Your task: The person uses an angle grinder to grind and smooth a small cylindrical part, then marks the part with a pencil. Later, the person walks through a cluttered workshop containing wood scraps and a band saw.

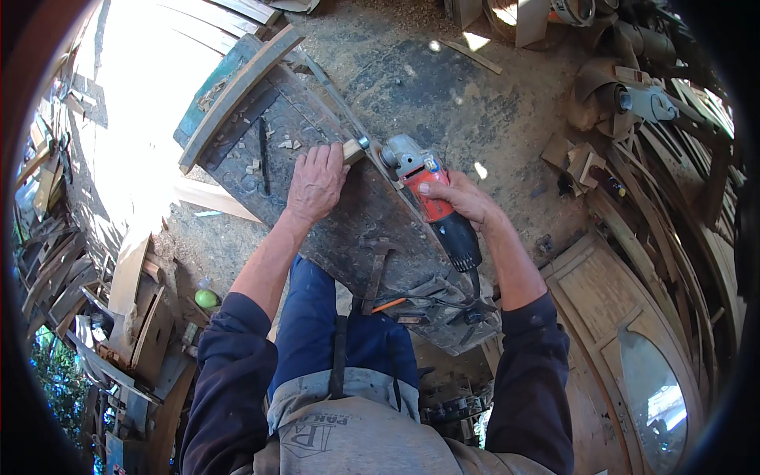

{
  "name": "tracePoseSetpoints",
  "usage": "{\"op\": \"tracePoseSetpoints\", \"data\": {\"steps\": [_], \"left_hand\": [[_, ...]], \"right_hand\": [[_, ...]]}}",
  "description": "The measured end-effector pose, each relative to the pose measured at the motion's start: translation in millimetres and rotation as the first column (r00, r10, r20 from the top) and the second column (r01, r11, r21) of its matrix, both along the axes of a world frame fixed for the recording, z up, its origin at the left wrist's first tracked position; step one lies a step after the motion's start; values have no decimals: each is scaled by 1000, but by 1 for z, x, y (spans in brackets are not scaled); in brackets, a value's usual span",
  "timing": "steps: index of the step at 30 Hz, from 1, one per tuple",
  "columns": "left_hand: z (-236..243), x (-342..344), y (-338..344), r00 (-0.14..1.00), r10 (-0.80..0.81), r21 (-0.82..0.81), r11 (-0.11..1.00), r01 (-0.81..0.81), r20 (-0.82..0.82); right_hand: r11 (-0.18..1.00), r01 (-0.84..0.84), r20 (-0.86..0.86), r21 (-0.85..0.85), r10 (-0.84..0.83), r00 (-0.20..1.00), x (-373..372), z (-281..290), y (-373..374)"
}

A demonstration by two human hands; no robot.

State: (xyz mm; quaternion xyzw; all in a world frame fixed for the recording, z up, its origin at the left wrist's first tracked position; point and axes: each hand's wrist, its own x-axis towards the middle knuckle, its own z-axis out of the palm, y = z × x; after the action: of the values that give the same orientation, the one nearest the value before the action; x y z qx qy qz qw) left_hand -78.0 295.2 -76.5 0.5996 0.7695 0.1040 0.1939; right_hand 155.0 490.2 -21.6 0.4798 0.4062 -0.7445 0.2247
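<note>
My left hand [318, 184] is closed round a short light wooden piece [352, 151]. A small shiny metal part [364, 143] sits at the wood's far end; I cannot make out its kind. Wrapped round the body of a red and black angle grinder [430, 198] is my right hand [465, 199]. The grinder's disc end [388, 157] is just right of the metal part, and I cannot tell whether they touch. Both hands are over a dark, worn workbench [332, 229]. On its near part lie a hammer [378, 273] and an orange pencil-like stick [389, 304].
A raised wooden board [237, 103] edges the bench's far left end. The grinder's cord [475, 283] runs over the near right corner, beside several tools. Wood chips dot the bench top. An old wooden door [594, 293] stands at right; stacked planks [134, 285] fill the left.
</note>
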Motion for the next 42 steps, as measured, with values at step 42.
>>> {"op": "tracePoseSetpoints", "data": {"steps": [42], "left_hand": [[8, -10, -11, 993, 109, 54, 992, -111, 49]], "right_hand": [[989, 103, 22, 104, -105, 994, 30, 11, -19]]}}
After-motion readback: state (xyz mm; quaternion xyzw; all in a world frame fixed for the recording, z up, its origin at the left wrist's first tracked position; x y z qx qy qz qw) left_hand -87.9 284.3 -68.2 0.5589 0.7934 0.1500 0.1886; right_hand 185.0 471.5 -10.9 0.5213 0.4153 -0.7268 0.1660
